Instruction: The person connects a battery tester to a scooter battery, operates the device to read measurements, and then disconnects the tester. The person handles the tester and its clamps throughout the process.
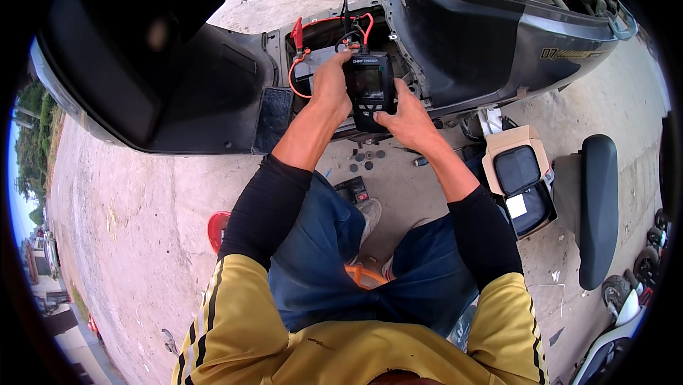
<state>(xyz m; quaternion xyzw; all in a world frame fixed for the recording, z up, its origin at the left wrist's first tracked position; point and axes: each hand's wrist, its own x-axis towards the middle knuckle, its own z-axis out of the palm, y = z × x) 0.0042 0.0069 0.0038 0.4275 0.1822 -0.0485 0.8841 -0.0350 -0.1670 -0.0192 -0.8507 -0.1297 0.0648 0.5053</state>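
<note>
A black handheld battery tester (369, 90) with a small dark screen is held upright over the open floor compartment of a scooter. My left hand (331, 86) grips its left side, near the top corner; most of those fingers are hidden. On the other edge my right hand (411, 118) is closed, its thumb on the buttons below the screen. Red and black leads run from the tester's top. A red clamp (297, 33) and a black clamp (346, 18) stand at the grey battery (313, 64), which my left hand partly covers.
The scooter's dark body (455, 43) surrounds the compartment. On the concrete lie several round dark caps (368, 155), a screwdriver (421, 161) and an open cardboard box (525, 132) with a black case (517, 170). A detached seat (599, 211) stands at right, a red container (218, 231) at left.
</note>
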